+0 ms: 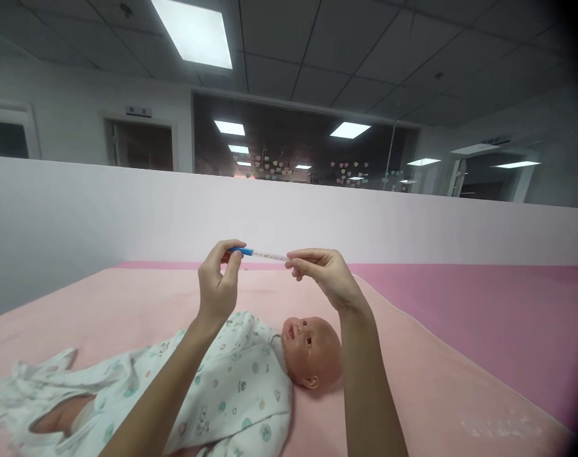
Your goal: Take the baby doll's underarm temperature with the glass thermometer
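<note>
In the head view a thin, clear glass thermometer (pixel 269 256) is held level above the bed, between my two hands. My left hand (pixel 218 282) pinches the blue cap (pixel 243 251) at its left end. At the other end, my right hand (pixel 324 273) grips the glass tip between thumb and fingers. Below my hands a baby doll (pixel 315 352) lies on its back, head to the right. It wears a white printed outfit (pixel 250 387), and one leg shows through an opening at the lower left. My left forearm hides part of the outfit.
The doll lies on a pink padded surface (pixel 412 381). A low white partition wall (pixel 269 216) stands behind, with a darker pink panel (pixel 483 330) along the right. Beyond it are a wide window (pixel 308 139) and a doorway (pixel 143 146).
</note>
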